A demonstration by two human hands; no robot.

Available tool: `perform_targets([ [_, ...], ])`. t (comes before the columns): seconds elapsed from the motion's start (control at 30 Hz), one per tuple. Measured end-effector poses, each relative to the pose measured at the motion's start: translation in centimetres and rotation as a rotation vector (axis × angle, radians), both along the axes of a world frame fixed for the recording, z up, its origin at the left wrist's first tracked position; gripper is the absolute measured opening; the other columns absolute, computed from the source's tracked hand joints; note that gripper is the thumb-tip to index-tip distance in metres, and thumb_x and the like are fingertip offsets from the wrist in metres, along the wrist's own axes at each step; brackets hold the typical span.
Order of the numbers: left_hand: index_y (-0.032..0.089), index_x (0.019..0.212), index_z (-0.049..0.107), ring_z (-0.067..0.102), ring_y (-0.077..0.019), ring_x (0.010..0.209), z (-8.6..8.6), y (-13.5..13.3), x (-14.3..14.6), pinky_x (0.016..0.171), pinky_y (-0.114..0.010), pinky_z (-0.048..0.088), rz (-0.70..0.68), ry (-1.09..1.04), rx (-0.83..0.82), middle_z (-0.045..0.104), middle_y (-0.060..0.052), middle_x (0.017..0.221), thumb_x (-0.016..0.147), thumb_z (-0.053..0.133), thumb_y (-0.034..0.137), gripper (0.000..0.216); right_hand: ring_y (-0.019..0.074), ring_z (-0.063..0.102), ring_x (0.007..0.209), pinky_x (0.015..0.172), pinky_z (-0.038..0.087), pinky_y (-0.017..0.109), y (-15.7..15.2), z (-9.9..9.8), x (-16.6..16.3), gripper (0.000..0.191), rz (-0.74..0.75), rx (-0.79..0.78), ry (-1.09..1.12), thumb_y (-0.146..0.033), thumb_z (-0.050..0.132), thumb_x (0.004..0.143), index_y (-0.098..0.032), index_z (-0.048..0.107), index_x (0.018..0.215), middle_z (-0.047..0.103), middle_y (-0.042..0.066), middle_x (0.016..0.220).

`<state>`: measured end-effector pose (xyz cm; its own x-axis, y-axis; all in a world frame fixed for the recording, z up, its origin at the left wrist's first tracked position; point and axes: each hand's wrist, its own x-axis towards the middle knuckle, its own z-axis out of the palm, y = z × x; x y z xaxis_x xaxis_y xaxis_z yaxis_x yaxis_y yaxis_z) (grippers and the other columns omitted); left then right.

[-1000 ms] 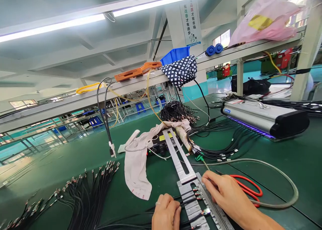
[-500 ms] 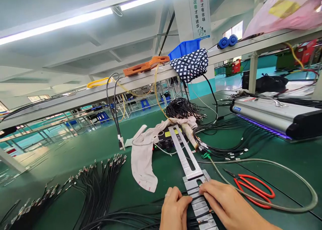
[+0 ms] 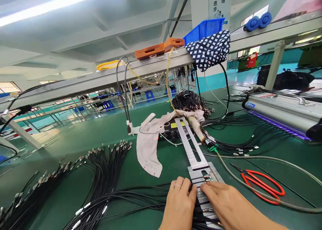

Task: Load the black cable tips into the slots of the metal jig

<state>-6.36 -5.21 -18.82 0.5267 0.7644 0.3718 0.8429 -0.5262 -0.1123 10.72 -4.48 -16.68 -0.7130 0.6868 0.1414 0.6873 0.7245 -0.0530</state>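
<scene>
A slotted metal jig [image 3: 198, 169] lies on the green bench, running away from me. Thin black cables [image 3: 141, 196] with metal ends cross its near part. My left hand [image 3: 179, 204] rests on those cables at the jig's left side, fingers curled on them. My right hand [image 3: 226, 204] lies flat over the jig's right side, its fingertips pressing on the cable ends beside the left hand. Neither hand lifts anything.
Red-handled scissors [image 3: 263, 186] and a grey hose [image 3: 264, 159] lie to the right. A white cloth [image 3: 151, 146], a small black control box [image 3: 173, 131] and cable bundles [image 3: 100, 169] lie ahead and left. A UV lamp unit [image 3: 281, 110] stands at far right.
Both hands have come together over the jig's near end. The view has swung right and down, so the bench objects sit further right in frame.
</scene>
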Motion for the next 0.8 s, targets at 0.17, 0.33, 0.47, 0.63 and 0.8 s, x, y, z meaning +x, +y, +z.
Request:
perform_targets([
  [0.17,0.016,0.107,0.064,0.055,-0.0224,0.088,2.8,-0.5,-0.5,0.077,-0.036,0.049,0.079,-0.056,-0.351,0.061,-0.008,0.097,0.086,0.046,0.003,0.031,0.0248,0.067,0.082,0.072,0.053,0.035,0.2,0.9,1.0,0.029,0.0,-0.137,0.184,-0.006,0.04,0.084,-0.014,0.062,0.102,0.07,0.012,0.094],
  [0.33,0.018,0.094,0.067,0.057,-0.0211,0.093,3.3,-0.6,-2.1,0.087,-0.036,0.044,0.085,-0.333,-0.529,0.065,-0.006,0.096,0.081,0.052,0.007,0.022,0.0202,0.067,0.098,0.084,0.05,0.03,0.9,-0.8,2.5,0.032,-0.029,-0.289,0.64,-0.025,0.03,0.097,-0.018,0.056,0.115,0.072,0.009,0.106],
  [0.47,0.02,0.082,0.069,0.058,-0.0185,0.091,2.2,0.0,-2.8,0.102,-0.041,0.033,0.135,-0.344,-0.622,0.066,-0.003,0.091,0.076,0.057,0.01,0.017,0.0231,0.067,0.097,0.088,0.049,0.035,1.3,-0.7,2.5,0.034,-0.138,-0.448,0.845,-0.038,0.034,0.096,-0.018,0.055,0.114,0.073,0.011,0.105],
  [0.63,0.019,0.081,0.065,0.059,-0.0176,0.084,1.7,0.7,-3.1,0.095,-0.04,0.04,0.132,-0.36,-0.611,0.066,-0.002,0.085,0.076,0.051,0.01,0.018,0.0226,0.068,0.084,0.08,0.052,0.036,1.9,0.0,2.6,0.03,-0.217,-0.591,1.113,-0.042,0.039,0.094,-0.02,0.056,0.104,0.074,0.008,0.09],
  [0.8,0.021,0.081,0.059,0.059,-0.0176,0.074,1.9,0.5,-3.1,0.072,-0.03,0.046,0.135,-0.407,-0.434,0.064,0.0,0.078,0.085,0.046,0.013,0.015,0.021,0.066,0.075,0.073,0.052,0.034,2.2,-0.1,3.5,0.027,-0.299,-0.511,1.141,-0.041,0.04,0.092,-0.02,0.056,0.097,0.071,0.005,0.079],
])
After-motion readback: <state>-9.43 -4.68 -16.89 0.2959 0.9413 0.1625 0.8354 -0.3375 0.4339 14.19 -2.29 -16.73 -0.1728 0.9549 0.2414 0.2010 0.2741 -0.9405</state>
